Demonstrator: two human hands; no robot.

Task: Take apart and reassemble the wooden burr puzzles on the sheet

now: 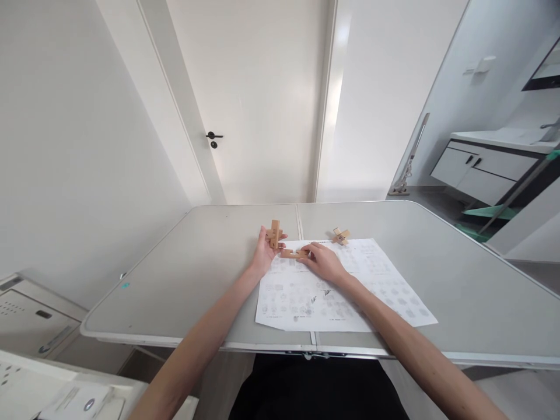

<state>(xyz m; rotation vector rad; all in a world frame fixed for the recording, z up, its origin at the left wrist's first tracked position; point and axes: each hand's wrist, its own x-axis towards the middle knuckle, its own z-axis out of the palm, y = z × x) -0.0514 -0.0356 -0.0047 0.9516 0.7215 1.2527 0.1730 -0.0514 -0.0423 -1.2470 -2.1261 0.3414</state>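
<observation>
My left hand (263,251) holds several wooden puzzle pieces (275,234) joined in a cross shape, one piece standing upright. My right hand (322,261) has its fingers closed on the right end of a single notched wooden puzzle piece (289,254). This piece lies level, just below and to the right of the joined pieces, with its notch facing up. Both hands are above the upper left part of a printed sheet (280,318) with rows of small diagrams. Whether the notched piece touches the sheet, I cannot tell.
Beyond the sheet's top edge, another assembled wooden puzzle (340,235) sits on the grey folding table (184,280). A seam runs down the table's middle. A white door (262,105) stands behind it. At the right are a sink cabinet (485,166) and a mop (409,160).
</observation>
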